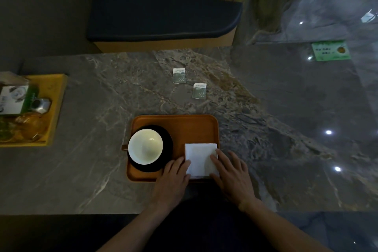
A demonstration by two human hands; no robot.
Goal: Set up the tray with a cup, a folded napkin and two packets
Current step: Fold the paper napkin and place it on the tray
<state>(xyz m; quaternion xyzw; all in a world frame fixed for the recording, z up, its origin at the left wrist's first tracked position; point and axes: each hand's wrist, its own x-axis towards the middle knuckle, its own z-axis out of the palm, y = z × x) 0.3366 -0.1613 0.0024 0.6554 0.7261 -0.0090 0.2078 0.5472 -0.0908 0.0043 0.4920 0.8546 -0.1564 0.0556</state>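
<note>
An orange-brown tray [194, 127] lies on the marble table near its front edge. At the tray's left, a white cup [145, 146] stands on a black saucer [167, 141]. A folded white napkin [199, 157] lies in the tray's near right corner. My left hand [173, 178] touches the napkin's left edge with straight fingers. My right hand [231, 172] rests flat on its right edge. Two small green-and-white packets [179, 75] [199, 91] lie on the table beyond the tray, apart from it.
A yellow tray [58, 96] at the table's left edge holds a box, a metal container and glassware. A green card [330, 50] lies at the far right. A dark cushioned bench [163, 18] with pillows stands behind the table.
</note>
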